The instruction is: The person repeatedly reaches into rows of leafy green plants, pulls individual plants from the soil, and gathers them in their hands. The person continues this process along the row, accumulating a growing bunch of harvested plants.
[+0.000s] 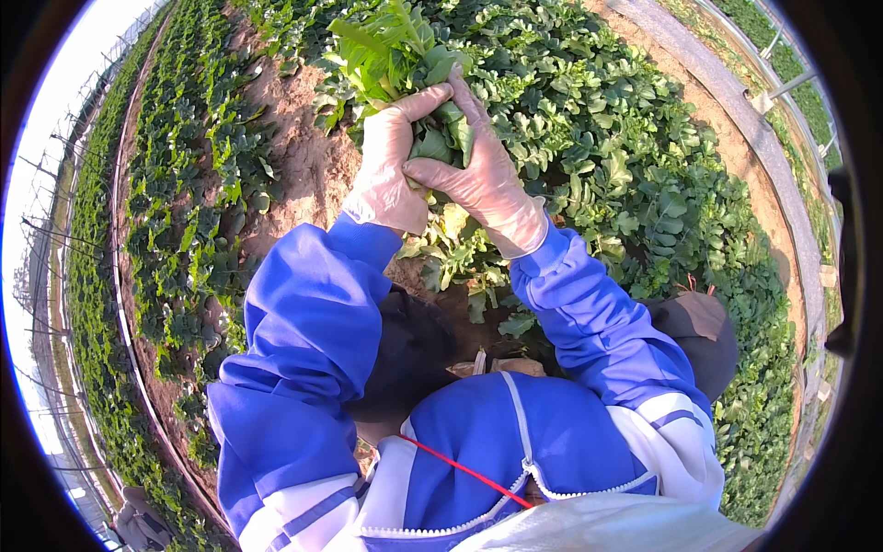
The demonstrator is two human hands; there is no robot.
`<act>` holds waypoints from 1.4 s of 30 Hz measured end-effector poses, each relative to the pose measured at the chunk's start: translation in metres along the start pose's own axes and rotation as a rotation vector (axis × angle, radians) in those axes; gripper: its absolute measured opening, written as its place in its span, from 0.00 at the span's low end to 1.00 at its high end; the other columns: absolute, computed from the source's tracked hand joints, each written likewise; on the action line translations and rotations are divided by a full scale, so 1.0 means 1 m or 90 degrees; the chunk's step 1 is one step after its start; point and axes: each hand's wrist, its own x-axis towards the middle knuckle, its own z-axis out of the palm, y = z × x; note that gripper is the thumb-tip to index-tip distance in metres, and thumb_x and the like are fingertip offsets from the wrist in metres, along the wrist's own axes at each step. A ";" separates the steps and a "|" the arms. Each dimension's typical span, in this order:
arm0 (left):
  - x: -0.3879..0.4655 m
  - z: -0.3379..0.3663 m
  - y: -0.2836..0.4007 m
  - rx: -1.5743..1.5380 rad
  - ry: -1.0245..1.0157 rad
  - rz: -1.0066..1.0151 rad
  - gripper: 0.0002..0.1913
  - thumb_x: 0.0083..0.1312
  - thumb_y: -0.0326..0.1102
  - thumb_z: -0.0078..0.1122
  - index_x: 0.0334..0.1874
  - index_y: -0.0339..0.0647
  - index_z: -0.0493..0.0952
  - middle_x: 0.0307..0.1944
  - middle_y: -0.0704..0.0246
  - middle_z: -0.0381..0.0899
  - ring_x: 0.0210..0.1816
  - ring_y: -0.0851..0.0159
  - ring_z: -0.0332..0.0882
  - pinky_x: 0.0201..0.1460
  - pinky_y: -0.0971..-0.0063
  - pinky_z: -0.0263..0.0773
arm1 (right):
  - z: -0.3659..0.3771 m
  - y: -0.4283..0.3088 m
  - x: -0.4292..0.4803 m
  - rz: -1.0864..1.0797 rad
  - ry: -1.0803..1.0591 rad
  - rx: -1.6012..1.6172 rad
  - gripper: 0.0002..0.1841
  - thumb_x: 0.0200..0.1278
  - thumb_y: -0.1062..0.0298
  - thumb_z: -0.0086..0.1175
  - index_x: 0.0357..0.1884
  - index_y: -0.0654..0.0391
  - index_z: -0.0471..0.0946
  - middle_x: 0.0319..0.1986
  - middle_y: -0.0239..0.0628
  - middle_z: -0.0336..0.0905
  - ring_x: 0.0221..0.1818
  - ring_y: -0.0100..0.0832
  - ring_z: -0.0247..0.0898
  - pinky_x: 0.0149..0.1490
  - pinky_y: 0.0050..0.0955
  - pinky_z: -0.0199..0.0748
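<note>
A bunch of leafy greens (pixel 390 52) is held up in front of me, its bright green leaves and stems at the top of the view. My left hand (pixel 394 155), in a thin translucent glove, grips it from the left with the thumb across it. From the right, my right hand (pixel 483 159), gloved the same way, wraps the darker, folded leaves (pixel 434 146) with thumb and fingers. Part of the bunch is hidden behind both hands. Below them, a leafy plant with yellowed leaves (pixel 455 221) grows from the soil.
Dense green crop rows (pixel 614 152) spread to the right, with another planted strip (pixel 186 179) to the left. Bare soil (pixel 303 152) shows between them. A grey path strip (pixel 731 103) and metal posts (pixel 793 83) line the right. My dark-clad knees (pixel 697 331) are bent beneath my arms.
</note>
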 end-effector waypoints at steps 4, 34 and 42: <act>-0.012 -0.016 -0.003 0.023 0.012 0.012 0.13 0.63 0.32 0.60 0.49 0.39 0.79 0.44 0.67 0.83 0.47 0.64 0.80 0.56 0.70 0.73 | -0.003 0.000 -0.005 0.117 -0.068 0.092 0.56 0.46 0.54 0.74 0.75 0.54 0.50 0.60 0.47 0.69 0.60 0.41 0.70 0.62 0.30 0.68; 0.040 -0.096 0.073 0.305 -0.114 0.216 0.10 0.66 0.21 0.51 0.47 0.30 0.79 0.47 0.61 0.82 0.50 0.60 0.82 0.58 0.73 0.76 | -0.339 0.057 0.061 0.092 -0.293 -0.842 0.18 0.66 0.60 0.54 0.55 0.55 0.75 0.39 0.40 0.77 0.37 0.35 0.76 0.37 0.30 0.75; 0.024 -0.202 0.020 0.586 -0.137 0.002 0.16 0.66 0.33 0.57 0.53 0.36 0.79 0.49 0.66 0.83 0.51 0.68 0.80 0.55 0.77 0.73 | -0.264 -0.047 -0.016 0.171 -0.426 -0.625 0.17 0.66 0.64 0.55 0.55 0.55 0.77 0.48 0.40 0.79 0.48 0.35 0.77 0.51 0.31 0.75</act>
